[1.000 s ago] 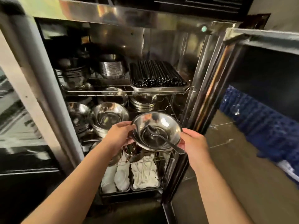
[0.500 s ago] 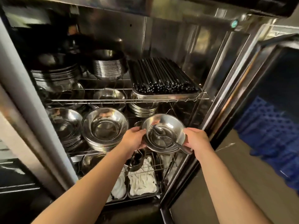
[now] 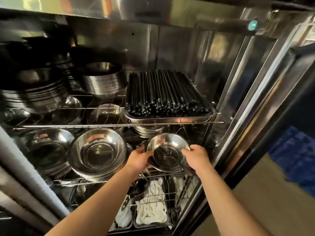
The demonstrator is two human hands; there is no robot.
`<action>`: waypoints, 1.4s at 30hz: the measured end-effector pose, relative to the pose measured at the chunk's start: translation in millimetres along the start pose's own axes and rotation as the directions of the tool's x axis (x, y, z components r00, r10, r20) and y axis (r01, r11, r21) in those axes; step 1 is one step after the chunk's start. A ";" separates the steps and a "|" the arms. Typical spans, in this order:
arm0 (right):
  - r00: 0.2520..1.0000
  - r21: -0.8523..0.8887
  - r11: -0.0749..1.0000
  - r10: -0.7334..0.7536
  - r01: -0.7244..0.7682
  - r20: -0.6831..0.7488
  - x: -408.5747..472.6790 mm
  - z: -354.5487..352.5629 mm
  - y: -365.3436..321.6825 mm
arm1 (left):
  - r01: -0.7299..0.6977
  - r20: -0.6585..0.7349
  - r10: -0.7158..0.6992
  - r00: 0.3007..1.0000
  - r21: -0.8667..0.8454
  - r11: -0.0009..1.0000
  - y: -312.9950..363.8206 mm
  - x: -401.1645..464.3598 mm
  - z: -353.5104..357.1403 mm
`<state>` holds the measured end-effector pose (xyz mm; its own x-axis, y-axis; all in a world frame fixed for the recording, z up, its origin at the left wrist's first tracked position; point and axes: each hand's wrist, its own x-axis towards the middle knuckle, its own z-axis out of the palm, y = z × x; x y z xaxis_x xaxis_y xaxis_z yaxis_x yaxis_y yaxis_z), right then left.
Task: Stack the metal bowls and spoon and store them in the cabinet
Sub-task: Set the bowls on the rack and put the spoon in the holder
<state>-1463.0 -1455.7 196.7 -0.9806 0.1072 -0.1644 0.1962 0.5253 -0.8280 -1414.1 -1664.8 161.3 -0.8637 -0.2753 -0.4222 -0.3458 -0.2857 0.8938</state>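
I hold a small stack of shiny metal bowls (image 3: pixel 167 143) with both hands, inside the open steel cabinet (image 3: pixel 179 48), at the right end of its middle wire shelf (image 3: pixel 81 182). A metal spoon (image 3: pixel 177 160) lies in the top bowl, handle pointing toward me and to the right. My left hand (image 3: pixel 139 159) grips the stack's left rim. My right hand (image 3: pixel 196 158) grips the right rim. Whether the stack rests on the shelf or hangs just above it I cannot tell.
A taller stack of wide metal bowls (image 3: pixel 98 150) sits just left of mine, with another stack (image 3: pixel 47 149) further left. The upper shelf carries a tray of black chopsticks (image 3: pixel 166 94) and stacked plates (image 3: pixel 104 80). White cloths (image 3: pixel 151 212) fill trays below. The cabinet door (image 3: pixel 265 92) stands open at right.
Both hands have carried the bowl stack forward and deeper into the cabinet, from in front of the middle shelf to over its right end. My view has moved closer.
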 end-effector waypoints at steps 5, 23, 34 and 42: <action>1.000 -0.077 0.997 0.011 -0.013 -0.021 13.8 8.3 8.9 | 0.023 0.000 -0.023 1.000 0.014 1.000 -6.2 10.5 3.5; 0.994 -0.327 0.939 -0.094 0.105 0.051 18.5 24.0 15.4 | -0.182 0.071 0.168 0.983 0.442 0.878 -17.8 -11.3 -18.4; 0.877 -0.511 0.720 -0.447 0.470 0.177 -10.9 45.3 7.5 | -0.209 0.224 0.397 0.890 0.975 -0.081 -62.2 -74.6 -82.5; 0.843 -0.631 0.592 -0.499 0.502 0.203 -18.9 53.6 6.1 | 0.036 0.043 0.487 0.872 0.988 -0.152 -84.4 -99.6 -108.2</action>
<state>-1443.4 -1499.8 166.0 -0.9247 -0.3428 0.1654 -0.3745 0.8971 -0.2346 -1259.2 -1712.6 111.6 -0.9377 -0.3394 0.0738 -0.3404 0.9403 -0.0015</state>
